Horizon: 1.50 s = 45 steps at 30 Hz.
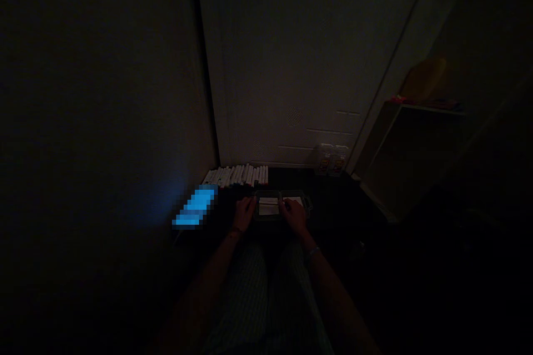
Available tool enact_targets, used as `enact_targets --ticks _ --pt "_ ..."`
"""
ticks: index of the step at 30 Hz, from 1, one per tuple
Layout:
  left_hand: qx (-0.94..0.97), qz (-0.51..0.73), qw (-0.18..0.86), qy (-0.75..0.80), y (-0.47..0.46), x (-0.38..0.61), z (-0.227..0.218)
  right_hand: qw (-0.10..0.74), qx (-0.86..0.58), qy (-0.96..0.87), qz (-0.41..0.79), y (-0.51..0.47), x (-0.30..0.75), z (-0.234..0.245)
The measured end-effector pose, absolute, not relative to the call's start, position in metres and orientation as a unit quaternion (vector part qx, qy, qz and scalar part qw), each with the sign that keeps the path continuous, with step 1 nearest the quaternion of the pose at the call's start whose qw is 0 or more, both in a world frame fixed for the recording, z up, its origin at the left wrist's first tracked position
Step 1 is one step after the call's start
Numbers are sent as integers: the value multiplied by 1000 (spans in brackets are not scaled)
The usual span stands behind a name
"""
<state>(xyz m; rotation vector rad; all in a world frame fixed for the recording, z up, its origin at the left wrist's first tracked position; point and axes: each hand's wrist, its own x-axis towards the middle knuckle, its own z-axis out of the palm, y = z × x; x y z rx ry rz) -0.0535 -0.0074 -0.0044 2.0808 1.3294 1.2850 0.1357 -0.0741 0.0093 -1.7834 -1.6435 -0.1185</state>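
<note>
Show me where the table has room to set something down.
Though dim, the table looks bare right of the box, in front of the packs, and behind the box, between markers and packs. A narrow gap seems free between screen and left hand. Crowded: the box, with the right hand over it, and the back left, lined with markers.

Grey-green trousers (246,294) with fine lengthwise lines — ribs or stripes, too dim to tell. Past the trousers' left knee, a thin dark band (237,229) rings the left wrist — beside their right knee, a paler bracelet (312,252).
</note>
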Motion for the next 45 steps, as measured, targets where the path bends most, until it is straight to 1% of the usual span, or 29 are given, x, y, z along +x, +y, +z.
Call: enact_targets --ticks 8,18,26,33,37,45 --pt "753 443 164 458 -9 -53 -2 330 -708 -622 -46 -77 135 12" --pt "761 453 157 436 -8 -51 -7 329 -736 -591 -1 -77 134 13" --pt "741 464 176 453 -8 -52 -6 361 -701 -615 -5 -78 134 14" --pt "739 461 172 459 -8 -52 -7 411 -666 -622 34 -81 131 18" --pt "735 463 174 463 -7 -51 -8 397 -664 -632 26 -83 131 20" --pt "725 459 218 466 -14 -51 0 358 -699 -619 18 -84 130 22"
